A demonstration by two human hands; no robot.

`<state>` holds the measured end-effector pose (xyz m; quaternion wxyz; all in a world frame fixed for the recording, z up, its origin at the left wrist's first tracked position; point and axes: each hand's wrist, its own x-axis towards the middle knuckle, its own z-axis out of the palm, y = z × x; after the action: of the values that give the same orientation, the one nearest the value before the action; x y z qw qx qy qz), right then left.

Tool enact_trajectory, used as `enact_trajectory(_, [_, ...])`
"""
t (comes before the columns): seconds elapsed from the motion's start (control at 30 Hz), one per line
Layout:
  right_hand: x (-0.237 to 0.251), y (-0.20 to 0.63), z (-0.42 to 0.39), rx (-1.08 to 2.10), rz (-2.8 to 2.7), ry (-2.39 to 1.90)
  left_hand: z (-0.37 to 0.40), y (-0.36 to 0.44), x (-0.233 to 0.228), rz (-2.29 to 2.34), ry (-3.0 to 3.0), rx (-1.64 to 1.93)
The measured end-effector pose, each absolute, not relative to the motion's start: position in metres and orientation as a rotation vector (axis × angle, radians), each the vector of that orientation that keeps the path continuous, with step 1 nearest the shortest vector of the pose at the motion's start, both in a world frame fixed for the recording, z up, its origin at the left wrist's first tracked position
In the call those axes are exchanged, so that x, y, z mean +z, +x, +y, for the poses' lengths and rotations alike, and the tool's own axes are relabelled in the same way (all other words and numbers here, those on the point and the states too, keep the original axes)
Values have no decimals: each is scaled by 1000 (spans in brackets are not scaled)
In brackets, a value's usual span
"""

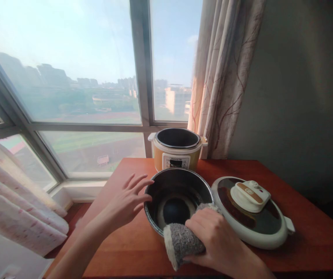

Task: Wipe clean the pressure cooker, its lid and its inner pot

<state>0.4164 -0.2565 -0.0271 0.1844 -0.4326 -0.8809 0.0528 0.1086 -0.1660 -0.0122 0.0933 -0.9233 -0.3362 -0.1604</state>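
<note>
A dark inner pot (178, 188) stands on the red-brown table (306, 217), open side up. My right hand (215, 242) is shut on a grey cloth (180, 244), which hangs over the pot's near rim. Fingers spread, my left hand (128, 199) hovers at the pot's left rim, its fingertips touching or almost touching the edge. Behind the pot sits the yellow cooker body (177, 151), with no inner pot in it. The cooker's lid (250, 211) lies flat to the right of the pot, handle up.
A large window (76, 89) runs behind and left of the table. A patterned curtain (224, 77) hangs at the back right beside a grey wall. Another curtain (15, 197) hangs at the left. The table's left edge drops to the floor.
</note>
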Motion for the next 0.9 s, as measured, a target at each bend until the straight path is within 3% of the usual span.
enact_trajectory(0.4, [-27, 403, -259, 129, -2456, -1204, -233, 172, -21, -1072, -2950, -452])
enact_trajectory(0.57, [-27, 403, -259, 121, -2454, -1186, -230, 174, -27, -1093, -2974, -363])
enact_trajectory(0.9, [-24, 409, -255, 162, -2520, -1174, -190, 134, -11, -762, -3000, -529])
